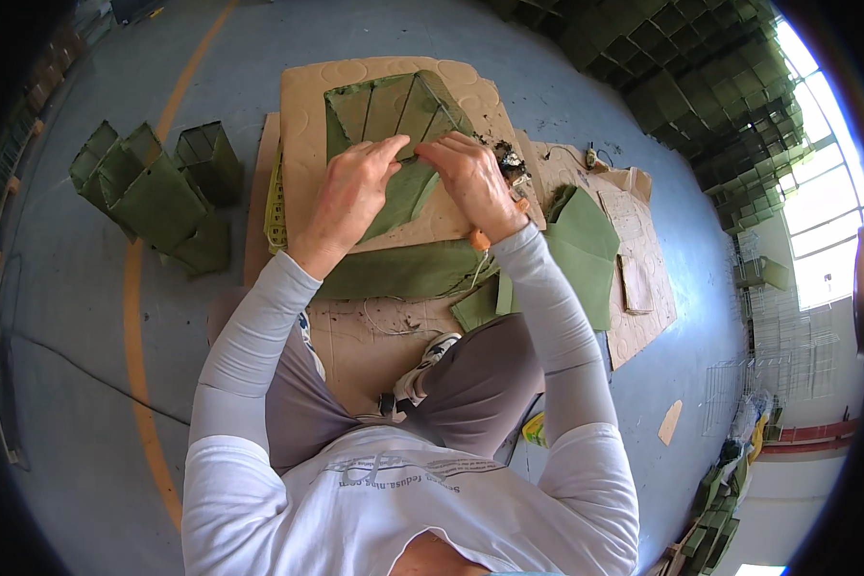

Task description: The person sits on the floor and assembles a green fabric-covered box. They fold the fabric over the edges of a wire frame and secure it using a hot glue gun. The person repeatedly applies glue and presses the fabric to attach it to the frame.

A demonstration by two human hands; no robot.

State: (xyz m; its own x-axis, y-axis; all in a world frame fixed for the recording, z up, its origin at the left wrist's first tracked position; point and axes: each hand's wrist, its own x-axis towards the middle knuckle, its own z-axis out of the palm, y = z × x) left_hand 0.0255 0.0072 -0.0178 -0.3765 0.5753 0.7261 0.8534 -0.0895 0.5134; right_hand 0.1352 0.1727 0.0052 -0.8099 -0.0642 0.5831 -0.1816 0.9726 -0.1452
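A green fabric box with thin dark wire ribs [379, 108] lies on its side on a cardboard sheet in front of me. My left hand [355, 187] is over its near left part, fingertips pinched together. Close beside it, my right hand [468, 175] is closed the same way, so the fingertips of both hands nearly meet over the box's edge. What the fingertips pinch is too small to make out. Near my right wrist is an orange-handled item [480, 239] with a pale string below it.
Under the cardboard sheet [302, 96] lies a folded green fabric piece [403, 272]. Green panels [586, 252] lie to the right, with small dark scraps [511, 156] by the box. Several finished-looking green boxes [158, 197] stand on the floor left. Stacked green boxes [682, 82] line the far right.
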